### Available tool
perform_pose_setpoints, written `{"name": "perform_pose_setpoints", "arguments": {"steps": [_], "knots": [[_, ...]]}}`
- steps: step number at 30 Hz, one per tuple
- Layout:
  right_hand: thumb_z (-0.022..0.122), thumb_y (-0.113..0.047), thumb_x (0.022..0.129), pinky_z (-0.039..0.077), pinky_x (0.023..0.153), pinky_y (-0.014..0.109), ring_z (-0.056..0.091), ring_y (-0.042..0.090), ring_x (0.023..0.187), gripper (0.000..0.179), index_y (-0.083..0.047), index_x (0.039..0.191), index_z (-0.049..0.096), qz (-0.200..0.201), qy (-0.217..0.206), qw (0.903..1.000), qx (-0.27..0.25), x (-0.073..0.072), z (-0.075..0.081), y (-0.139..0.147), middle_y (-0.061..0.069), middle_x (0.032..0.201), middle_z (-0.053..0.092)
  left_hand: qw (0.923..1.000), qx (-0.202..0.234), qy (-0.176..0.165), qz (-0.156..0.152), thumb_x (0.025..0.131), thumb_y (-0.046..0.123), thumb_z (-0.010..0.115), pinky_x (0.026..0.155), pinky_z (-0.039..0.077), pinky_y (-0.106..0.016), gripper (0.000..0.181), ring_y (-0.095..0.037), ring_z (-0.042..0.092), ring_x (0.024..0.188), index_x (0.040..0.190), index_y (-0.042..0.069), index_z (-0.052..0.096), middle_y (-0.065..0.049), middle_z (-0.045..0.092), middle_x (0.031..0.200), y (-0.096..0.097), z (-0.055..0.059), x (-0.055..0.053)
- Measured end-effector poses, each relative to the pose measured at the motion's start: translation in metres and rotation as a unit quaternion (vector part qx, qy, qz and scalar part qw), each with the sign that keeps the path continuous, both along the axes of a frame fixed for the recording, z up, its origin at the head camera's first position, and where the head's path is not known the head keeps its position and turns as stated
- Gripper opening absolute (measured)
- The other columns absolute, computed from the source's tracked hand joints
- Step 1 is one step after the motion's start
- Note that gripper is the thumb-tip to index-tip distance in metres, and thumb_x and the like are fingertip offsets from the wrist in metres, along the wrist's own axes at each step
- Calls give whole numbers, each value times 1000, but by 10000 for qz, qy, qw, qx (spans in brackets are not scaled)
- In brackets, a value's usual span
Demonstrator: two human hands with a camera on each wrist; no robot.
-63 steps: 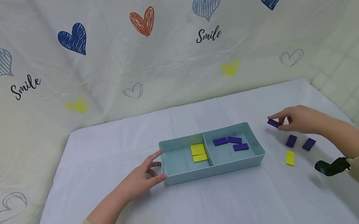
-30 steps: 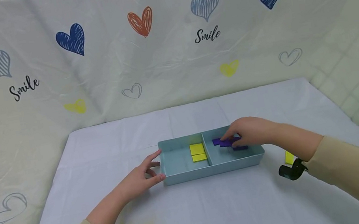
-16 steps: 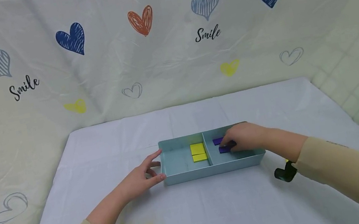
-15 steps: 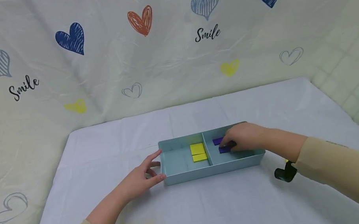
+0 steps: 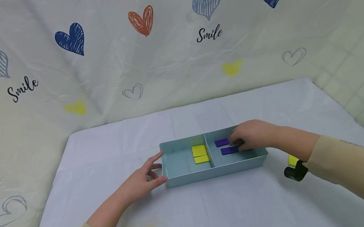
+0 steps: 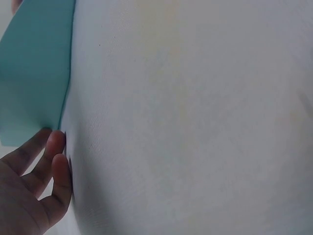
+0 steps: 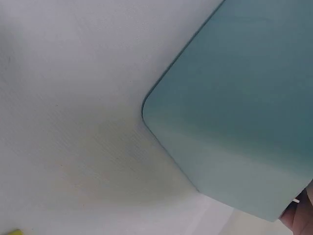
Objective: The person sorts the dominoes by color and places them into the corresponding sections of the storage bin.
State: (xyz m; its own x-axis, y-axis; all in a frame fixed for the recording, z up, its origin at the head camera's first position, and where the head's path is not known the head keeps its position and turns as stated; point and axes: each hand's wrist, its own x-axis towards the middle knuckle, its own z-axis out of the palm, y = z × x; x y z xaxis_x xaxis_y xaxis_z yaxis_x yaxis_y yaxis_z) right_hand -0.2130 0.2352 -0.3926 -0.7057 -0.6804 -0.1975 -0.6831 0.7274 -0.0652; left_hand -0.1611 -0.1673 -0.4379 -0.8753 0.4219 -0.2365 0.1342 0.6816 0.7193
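A pale teal tray [image 5: 190, 178] with one divider stands on the white cloth. My left hand [image 5: 146, 178] touches its left end with spread fingers, index at the far corner and thumb at the near one; in the left wrist view, fingers [image 6: 57, 142] meet the tray wall. My right hand [image 5: 256, 134] reaches into the right compartment, fingertips bent down over the purple pieces. One flat purple block [image 5: 222, 142] lies there, another purple block [image 5: 229, 150] nearer me, partly under the fingers. Whether the fingers pinch a block is hidden.
Two yellow blocks [image 5: 199, 151] lie against the divider in the left compartment. Another yellow block [image 5: 292, 159] is on the cloth right of the tray, partly behind the right wrist's camera [image 5: 296, 171]. A heart-printed sheet [image 5: 165, 59] hangs behind the table.
My right hand brought a purple block from the cloth into the right compartment, moved it nearer me there, then shifted slightly right. My left hand stayed at the tray's end.
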Motion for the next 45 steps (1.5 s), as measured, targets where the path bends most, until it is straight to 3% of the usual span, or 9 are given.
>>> {"name": "perform_pose_setpoints", "arguments": {"steps": [4, 11, 23, 38, 45], "knots": [[82, -20, 82, 54, 79, 33, 59, 9, 82, 25, -16, 106, 76, -8, -35, 10000, -20, 0, 5, 0, -9, 93, 69, 10000, 21, -3, -25, 90, 51, 69, 79, 49, -34, 81, -11, 58, 103, 155, 47, 20, 1, 55, 140, -1, -1, -1], [79, -21, 85, 53, 87, 40, 63, 16, 94, 25, -18, 109, 76, -369, -241, 9985, -311, 6, 21, 7, -7, 99, 69, 10000, 15, 7, -28, 90, 51, 68, 77, 49, -33, 81, -11, 58, 104, 155, 46, 20, 1, 54, 140, 0, -1, -1], [77, -20, 88, 52, 75, 35, 58, 13, 84, 24, -19, 112, 74, -780, -96, 9939, -771, 18, 42, 52, -7, 96, 66, 10000, 64, 18, -32, 90, 53, 68, 77, 49, -34, 80, -11, 58, 103, 154, 49, 20, 1, 54, 140, -2, -1, -1], [78, -20, 87, 52, 72, 32, 58, 12, 82, 24, -17, 110, 75, -1760, -577, 9780, -958, 35, 24, 125, -2, 104, 69, 9999, 129, -69, -29, 91, 49, 68, 77, 49, -34, 79, -12, 59, 105, 154, 49, 20, -2, 54, 141, 0, -1, 1], [77, -21, 87, 52, 72, 33, 57, 16, 86, 24, -17, 110, 75, -2200, -1031, 9659, -888, 33, 9, 152, 2, 109, 68, 10000, 65, -58, 5, 90, 52, 68, 77, 49, -34, 80, -12, 58, 105, 154, 49, 20, 1, 53, 141, 0, 1, 0]]}}
